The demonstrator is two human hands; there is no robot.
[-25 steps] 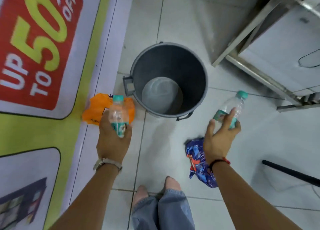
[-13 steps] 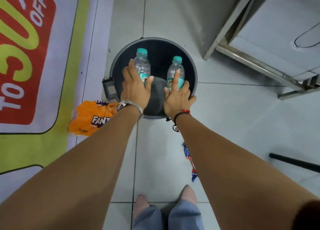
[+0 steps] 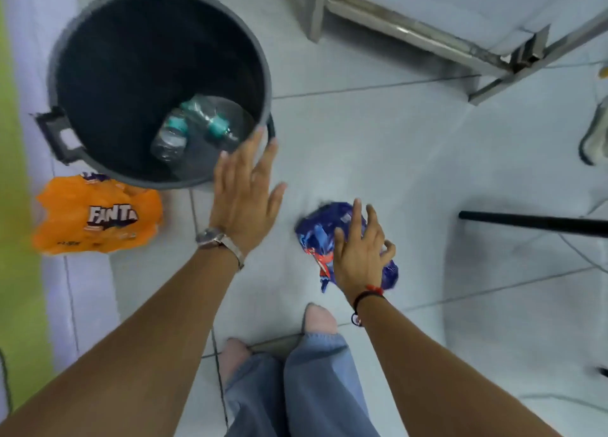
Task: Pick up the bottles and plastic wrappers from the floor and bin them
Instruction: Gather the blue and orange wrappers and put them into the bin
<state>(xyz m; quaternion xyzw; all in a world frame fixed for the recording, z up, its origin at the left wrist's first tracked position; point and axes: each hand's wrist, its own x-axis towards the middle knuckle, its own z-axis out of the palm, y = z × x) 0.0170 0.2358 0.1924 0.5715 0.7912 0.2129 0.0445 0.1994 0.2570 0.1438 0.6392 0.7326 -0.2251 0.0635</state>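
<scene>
Two clear bottles with teal caps [image 3: 190, 127] lie at the bottom of the grey bin [image 3: 65, 52]. My left hand [image 3: 245, 195] hovers flat with fingers spread beside the bin's near rim, holding nothing. An orange Fanta wrapper [image 3: 95, 216] lies on the floor left of that hand, against the bin's base. A crumpled blue wrapper [image 3: 316, 232] lies on the tiles right of the bin. My right hand [image 3: 360, 252] is over the blue wrapper with its fingers spread and curling onto it; I cannot see a closed grip.
A metal frame [image 3: 427, 32] stands at the back right. A black pole [image 3: 533, 223] lies across the floor on the right. A green and white floor mat [image 3: 19, 272] runs along the left. My feet and jeans [image 3: 296, 377] are at the bottom centre.
Both bottles left my hands and now lie inside the bin. My left hand drew back to the bin's rim. My right hand dropped down onto the blue wrapper.
</scene>
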